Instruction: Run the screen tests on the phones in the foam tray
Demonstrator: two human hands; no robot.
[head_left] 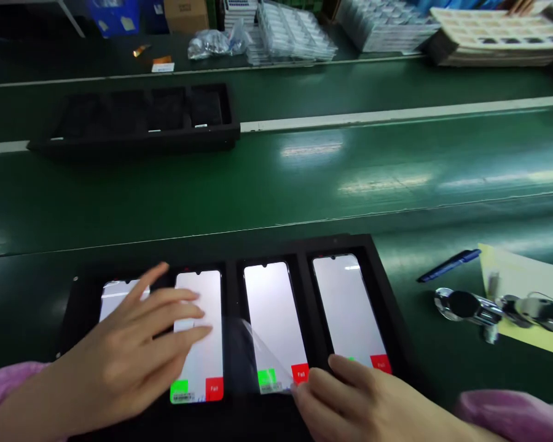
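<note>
Several smartphones with lit white screens sit in the compartments of a black tray (384,307). A green box and a red "Fail" box show at the bottom of the second phone (212,350) and the third phone (271,313). Pinched between my right thumb and fingers is the lower corner of a thin clear film (239,353), partly lying over the third phone; my right hand (350,402) also covers the lower edge of the rightmost phone (345,301). With fingers spread, my left hand (138,344) hovers over the second phone and hides much of the leftmost one (113,294).
On the right are a blue pen (449,265), a shiny metal loupe-like item (465,306) and yellow paper (529,276). Across the green bench stands another black tray (138,135). Behind it are clear plastic trays (297,31), a plastic bag (216,43) and a cardboard box (187,15).
</note>
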